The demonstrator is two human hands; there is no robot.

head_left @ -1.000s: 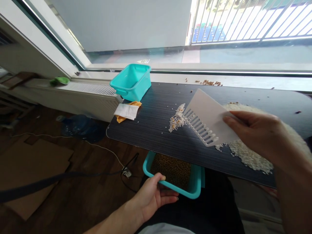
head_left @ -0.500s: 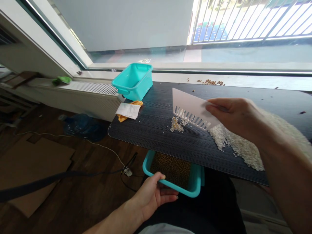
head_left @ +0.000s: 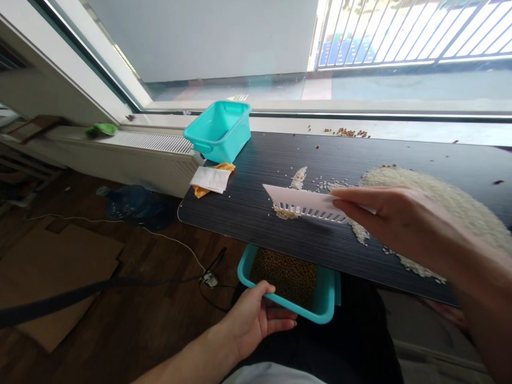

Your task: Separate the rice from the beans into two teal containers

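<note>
My right hand (head_left: pixel 394 221) is closed on a white slotted scraper (head_left: pixel 298 201), held nearly flat with its toothed edge down on the dark table (head_left: pixel 248 208). The teeth rest against a small heap of mixed grains (head_left: pixel 285 212). A large spread of white rice (head_left: pixel 432 200) lies behind my right hand. My left hand (head_left: pixel 252 320) grips the near rim of a turquoise tub (head_left: pixel 325 306) holding brown beans (head_left: pixel 286 274), kept just under the table's front edge.
A second, empty turquoise tub (head_left: pixel 218 130) stands at the table's far left corner beside a white paper on an orange cloth (head_left: pixel 210 180). Loose beans (head_left: pixel 346 132) lie on the window sill. A radiator, cables and cardboard occupy the floor at left.
My right hand has swung the scraper from raised and tilted down to nearly flat, dragging its teeth toward the table's front edge with the small grain heap. The left hand and tub stayed put.
</note>
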